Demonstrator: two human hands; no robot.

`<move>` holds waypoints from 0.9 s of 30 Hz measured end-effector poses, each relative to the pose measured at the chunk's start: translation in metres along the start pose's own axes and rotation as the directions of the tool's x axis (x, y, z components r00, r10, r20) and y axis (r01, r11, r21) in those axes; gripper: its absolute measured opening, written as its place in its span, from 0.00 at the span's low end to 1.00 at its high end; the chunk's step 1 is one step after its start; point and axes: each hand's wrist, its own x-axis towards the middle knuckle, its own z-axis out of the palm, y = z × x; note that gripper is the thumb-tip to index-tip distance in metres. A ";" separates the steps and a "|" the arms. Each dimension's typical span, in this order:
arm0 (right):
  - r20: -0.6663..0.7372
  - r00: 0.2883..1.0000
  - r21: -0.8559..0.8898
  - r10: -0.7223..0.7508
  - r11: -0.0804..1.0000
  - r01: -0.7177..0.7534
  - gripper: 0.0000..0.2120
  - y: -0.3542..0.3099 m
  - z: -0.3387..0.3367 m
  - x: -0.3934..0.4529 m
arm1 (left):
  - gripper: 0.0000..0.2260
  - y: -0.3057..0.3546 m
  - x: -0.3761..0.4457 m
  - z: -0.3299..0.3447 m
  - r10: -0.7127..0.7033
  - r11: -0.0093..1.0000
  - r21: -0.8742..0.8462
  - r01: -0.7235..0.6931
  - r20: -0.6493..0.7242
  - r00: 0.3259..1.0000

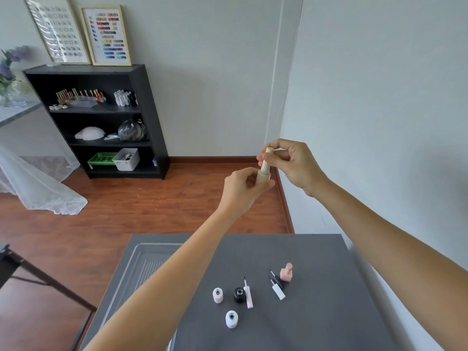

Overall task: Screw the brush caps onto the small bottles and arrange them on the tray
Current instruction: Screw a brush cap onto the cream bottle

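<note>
High above the grey table (329,312), my left hand (240,191) grips a beige bottle (263,177) at its base. My right hand (291,160) pinches the ribbed beige brush cap (267,159) that sits on top of it. On the table stand three open bottles: pink (217,295), black (239,294) and white (231,319). A pink brush cap (248,296) and a white brush cap (277,290) lie loose on the table. A capped pink bottle (286,272) lies on its side, with a dark brush cap beside it. The clear tray (141,269) holds nothing; my left forearm partly hides it.
The table stands against a wall on the right, with wooden floor beyond its far edge. A black shelf unit (101,117) with bottles and boxes stands at the back left. A dark table leg (45,282) crosses the floor at the left.
</note>
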 end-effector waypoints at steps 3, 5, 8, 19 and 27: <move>-0.011 0.996 -0.050 0.091 0.995 -0.092 0.04 0.044 0.007 -0.017 | 0.18 -0.035 -0.011 0.010 -0.112 0.991 0.081 0.102 0.137 0.984; -0.088 0.984 -0.091 0.153 0.983 -0.161 0.04 0.075 0.010 -0.030 | 0.28 -0.063 -0.020 0.015 -0.203 0.972 0.164 0.169 0.226 0.953; -0.195 0.950 -0.186 0.246 0.941 -0.282 0.02 0.122 0.005 -0.050 | 0.30 -0.109 -0.040 0.019 -0.300 0.923 0.338 0.182 0.341 0.891; -0.276 0.838 -0.412 0.471 0.729 -0.546 0.08 0.242 -0.007 -0.116 | 0.22 -0.206 -0.099 0.029 -0.557 0.753 0.649 0.102 0.548 0.624; -0.263 0.824 -0.448 0.502 0.693 -0.565 0.09 0.262 0.004 -0.124 | 0.16 -0.222 -0.115 0.040 -0.511 0.745 0.665 0.053 0.517 0.687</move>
